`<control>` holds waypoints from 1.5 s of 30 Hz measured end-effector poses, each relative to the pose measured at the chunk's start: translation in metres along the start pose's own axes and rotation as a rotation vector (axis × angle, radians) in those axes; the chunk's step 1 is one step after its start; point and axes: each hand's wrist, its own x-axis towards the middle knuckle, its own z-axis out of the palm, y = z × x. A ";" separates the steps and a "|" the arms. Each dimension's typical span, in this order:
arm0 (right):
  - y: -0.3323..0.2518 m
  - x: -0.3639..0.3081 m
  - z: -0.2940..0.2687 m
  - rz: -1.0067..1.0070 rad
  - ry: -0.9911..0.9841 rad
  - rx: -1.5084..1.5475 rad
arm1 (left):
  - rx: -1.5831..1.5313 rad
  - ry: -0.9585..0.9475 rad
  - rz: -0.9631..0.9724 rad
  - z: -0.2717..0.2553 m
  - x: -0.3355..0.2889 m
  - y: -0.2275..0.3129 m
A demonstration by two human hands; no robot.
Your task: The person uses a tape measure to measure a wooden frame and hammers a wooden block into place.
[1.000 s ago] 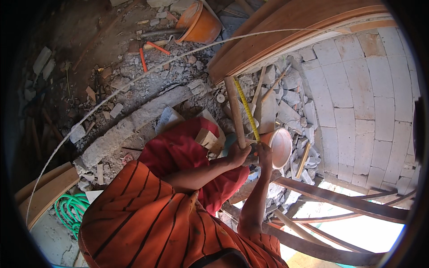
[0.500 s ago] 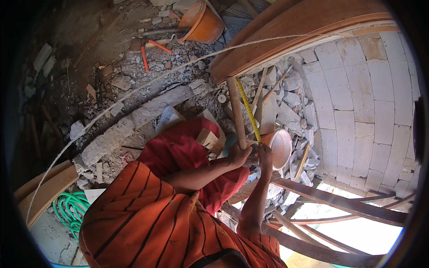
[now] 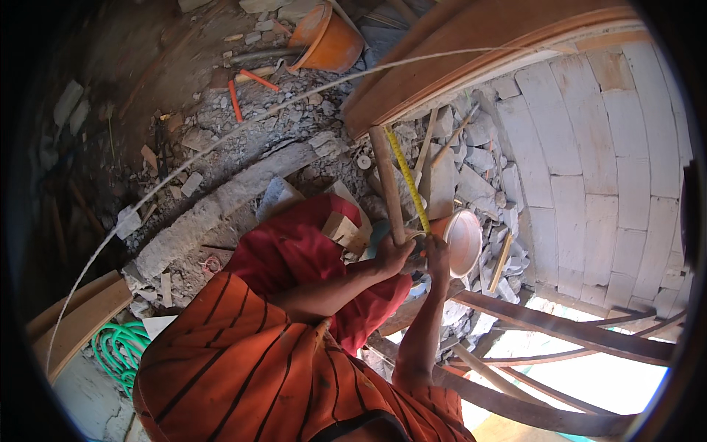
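Observation:
My left hand (image 3: 394, 258) is closed around the lower end of a wooden stick (image 3: 388, 188). The stick's far end reaches the end of a large brown wooden frame (image 3: 368, 109). Beside the stick runs the extended yellow blade of a tape measure (image 3: 406, 177), roughly alongside it, up to the same frame. My right hand (image 3: 437, 254) grips the near end of this tape, close to my left hand. The tape's case cannot be made out. Just right of my right hand is a pale orange bucket (image 3: 465, 243), partly covered by it. A small wood block (image 3: 343, 228) lies by my red-clad knee.
Broken stone and rubble (image 3: 475, 188) cover the ground. At the back stands an orange bucket (image 3: 328, 40). A pale rope (image 3: 221, 151) crosses overhead of the debris. A block wall (image 3: 574, 162) rises on the right, with curved wooden bars (image 3: 560, 324) below. A green hose (image 3: 118, 353) lies coiled left.
The view has shifted slightly. Both hands keep their hold on the stick and the tape measure, with no clear movement.

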 end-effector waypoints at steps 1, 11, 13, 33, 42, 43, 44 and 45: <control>0.016 0.003 0.001 -0.074 0.014 -0.056 | 0.014 0.001 -0.012 0.000 0.000 -0.001; 0.080 -0.046 0.004 0.124 0.188 0.214 | -0.027 0.025 0.021 -0.003 0.001 0.003; 0.107 -0.060 0.013 0.160 0.253 0.227 | 0.022 0.008 0.003 -0.002 0.000 0.004; 0.146 -0.201 0.150 0.705 0.527 1.347 | 0.075 -0.065 -0.030 -0.009 0.010 0.001; 0.146 -0.188 0.218 0.923 0.219 1.000 | 0.130 -0.031 0.092 -0.004 0.001 0.015; 0.144 -0.178 0.222 0.911 0.185 0.973 | 0.141 -0.028 0.082 -0.008 0.003 0.012; 0.144 -0.172 0.223 0.905 0.174 0.950 | 0.146 -0.041 0.060 -0.008 0.004 0.007; 0.143 -0.165 0.226 0.889 0.148 0.928 | 0.138 -0.034 0.064 -0.009 0.006 0.005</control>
